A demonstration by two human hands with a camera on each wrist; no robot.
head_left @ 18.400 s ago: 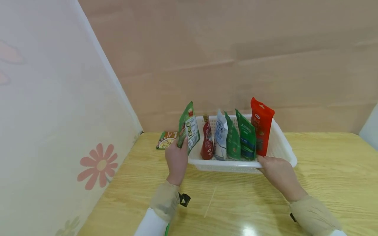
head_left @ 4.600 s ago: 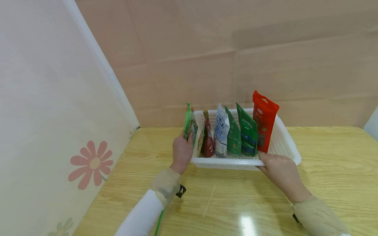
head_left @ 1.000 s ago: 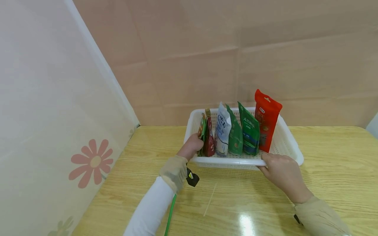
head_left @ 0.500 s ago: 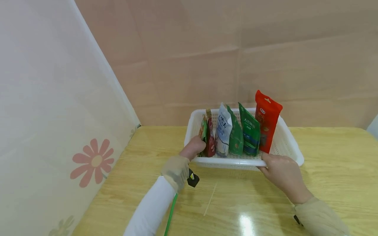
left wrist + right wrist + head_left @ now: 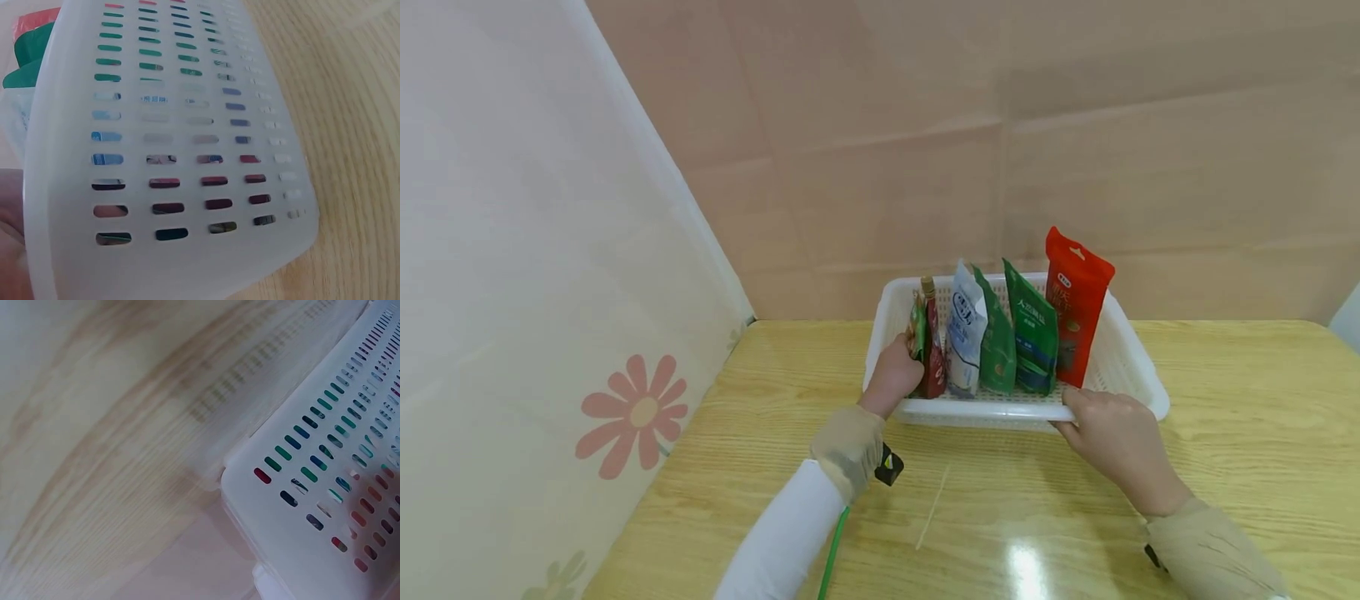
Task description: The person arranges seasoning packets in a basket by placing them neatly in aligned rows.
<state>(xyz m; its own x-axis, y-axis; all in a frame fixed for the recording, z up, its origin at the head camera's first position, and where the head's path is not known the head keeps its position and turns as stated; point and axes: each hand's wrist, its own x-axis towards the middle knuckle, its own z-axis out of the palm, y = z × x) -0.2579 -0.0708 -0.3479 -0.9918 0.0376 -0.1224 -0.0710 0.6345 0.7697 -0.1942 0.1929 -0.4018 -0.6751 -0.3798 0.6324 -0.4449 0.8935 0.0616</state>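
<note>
A white plastic basket [image 5: 985, 409] holds a row of upright packages. My left hand [image 5: 895, 372] reaches over its left end and grips green food packets [image 5: 917, 321], its fingertips partly hidden behind them. Beside these packets stands a dark red bottle [image 5: 934, 350] with a gold cap. Further right come a white-and-blue pouch [image 5: 964, 333], a green pouch [image 5: 997, 350], a second green pouch [image 5: 1033, 333] and a tall red pouch [image 5: 1078, 308]. My right hand [image 5: 1116, 437] holds the basket's front rim near the right corner, fingers underneath. Package colours show through the slots in both wrist views.
The basket rests on a wooden table [image 5: 1015, 508] near its back edge. Behind it hangs a brown paper backdrop [image 5: 880, 167]. A pale wall with a painted flower [image 5: 642, 412] runs along the left. A green cord [image 5: 832, 554] trails below my left sleeve.
Since the oldest frame, the packet lying on the table and the one lifted in my left hand have gone into the basket's left end. Lately my left hand shifted only slightly; the right stayed put.
</note>
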